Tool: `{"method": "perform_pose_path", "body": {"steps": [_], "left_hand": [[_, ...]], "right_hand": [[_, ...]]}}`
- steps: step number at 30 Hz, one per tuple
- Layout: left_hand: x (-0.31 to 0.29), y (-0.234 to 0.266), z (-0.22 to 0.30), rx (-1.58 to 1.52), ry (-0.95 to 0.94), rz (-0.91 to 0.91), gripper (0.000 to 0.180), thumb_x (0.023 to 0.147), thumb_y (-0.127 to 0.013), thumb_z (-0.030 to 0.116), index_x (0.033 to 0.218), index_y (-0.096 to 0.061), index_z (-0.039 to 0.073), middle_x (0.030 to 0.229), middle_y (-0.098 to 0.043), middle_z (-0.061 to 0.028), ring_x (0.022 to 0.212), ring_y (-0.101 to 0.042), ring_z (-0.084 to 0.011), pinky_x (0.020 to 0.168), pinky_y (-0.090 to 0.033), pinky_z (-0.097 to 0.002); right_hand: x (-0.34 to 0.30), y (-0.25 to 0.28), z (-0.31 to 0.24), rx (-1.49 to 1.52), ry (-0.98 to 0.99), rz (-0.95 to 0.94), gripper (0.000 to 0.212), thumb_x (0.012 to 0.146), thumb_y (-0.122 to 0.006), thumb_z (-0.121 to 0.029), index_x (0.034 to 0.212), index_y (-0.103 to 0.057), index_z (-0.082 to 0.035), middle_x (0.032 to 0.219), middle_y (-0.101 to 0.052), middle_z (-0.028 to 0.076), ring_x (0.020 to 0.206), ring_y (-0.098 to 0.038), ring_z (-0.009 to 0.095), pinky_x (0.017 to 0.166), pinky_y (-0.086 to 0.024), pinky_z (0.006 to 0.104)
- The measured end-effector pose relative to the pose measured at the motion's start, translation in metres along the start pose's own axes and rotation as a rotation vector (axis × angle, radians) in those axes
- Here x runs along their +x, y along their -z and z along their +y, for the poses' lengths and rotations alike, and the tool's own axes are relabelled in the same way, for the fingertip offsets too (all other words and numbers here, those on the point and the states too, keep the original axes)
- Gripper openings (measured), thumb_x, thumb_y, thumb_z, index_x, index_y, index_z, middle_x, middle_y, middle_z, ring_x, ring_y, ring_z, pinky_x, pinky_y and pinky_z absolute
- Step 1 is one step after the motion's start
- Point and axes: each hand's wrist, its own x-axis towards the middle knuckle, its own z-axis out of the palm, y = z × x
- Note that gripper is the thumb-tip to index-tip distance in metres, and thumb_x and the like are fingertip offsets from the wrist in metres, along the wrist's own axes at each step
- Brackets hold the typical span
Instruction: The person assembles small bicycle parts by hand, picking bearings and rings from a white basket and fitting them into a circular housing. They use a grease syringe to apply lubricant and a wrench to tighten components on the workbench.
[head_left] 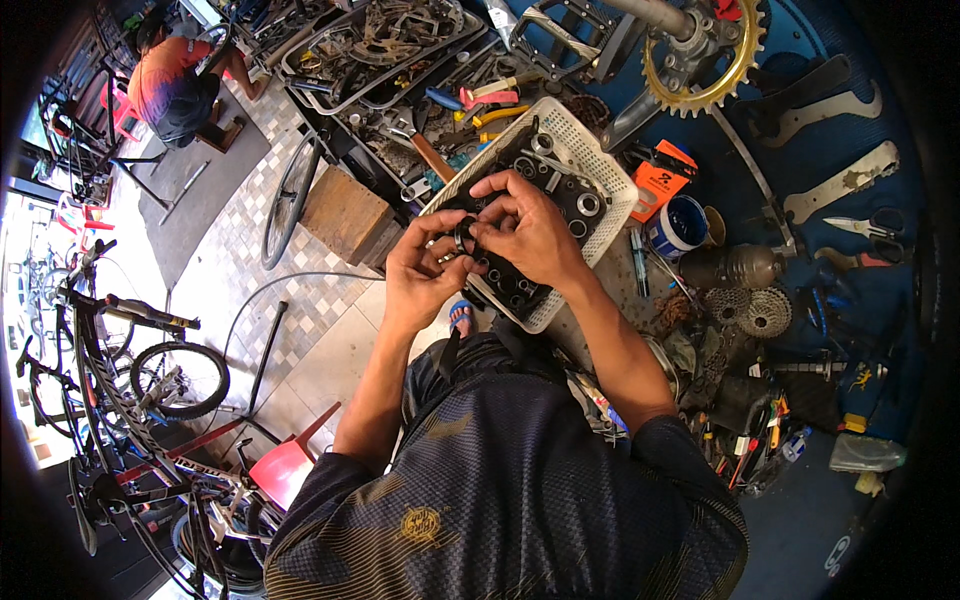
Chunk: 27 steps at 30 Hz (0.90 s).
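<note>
Between my two hands is a small black ring-shaped part; its exact kind is too small to make out. My left hand pinches its left side between thumb and fingers. On the other side my right hand grips it with bent fingers. Both hands are raised over the near left part of a cream perforated plastic basket. Inside the basket lie several loose metal and black rings and sleeve-like parts, among them a silver ring. My hands hide some of these.
Beyond the basket, a wire rack and loose tools crowd the bench. A crank with a gold chainring overhangs the far right. A paint tub and sprockets sit rightward. Left are a wooden block, bikes and a crouching person.
</note>
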Motion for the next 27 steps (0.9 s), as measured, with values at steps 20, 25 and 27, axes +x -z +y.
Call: {"method": "perform_pose_path", "body": {"steps": [20, 25, 27], "left_hand": [[-0.001, 0.037, -0.014, -0.393, 0.109, 0.075, 0.041, 0.100, -0.064, 0.001, 0.139, -0.052, 0.005, 0.133, -0.063, -0.0213, 0.107, -0.072, -0.0316, 0.081, -0.068, -0.0377], [-0.005, 0.040, -0.013, -0.419, 0.124, 0.075, 0.039, 0.101, -0.063, 0.001, 0.138, -0.053, 0.005, 0.133, -0.063, -0.0219, 0.106, -0.072, -0.0314, 0.081, -0.068, -0.0380], [-0.006, 0.040, -0.012, -0.424, 0.124, 0.078, 0.039, 0.101, -0.062, 0.001, 0.138, -0.053, 0.005, 0.133, -0.063, -0.0216, 0.106, -0.072, -0.0315, 0.081, -0.068, -0.0380]], "right_hand": [[0.029, 0.010, 0.109, -0.708, -0.012, 0.025, 0.041, 0.089, -0.068, -0.004, 0.127, -0.056, -0.010, 0.097, -0.070, 0.011, 0.093, -0.071, 0.034, 0.077, -0.056, 0.0466], [0.032, 0.009, 0.114, -0.733, 0.012, 0.026, 0.044, 0.086, -0.069, -0.004, 0.127, -0.055, -0.010, 0.093, -0.070, 0.011, 0.090, -0.071, 0.035, 0.076, -0.056, 0.0460], [0.033, 0.010, 0.116, -0.758, 0.028, 0.013, 0.045, 0.085, -0.070, -0.004, 0.127, -0.055, -0.010, 0.093, -0.071, 0.011, 0.090, -0.072, 0.035, 0.075, -0.056, 0.0466]]}}
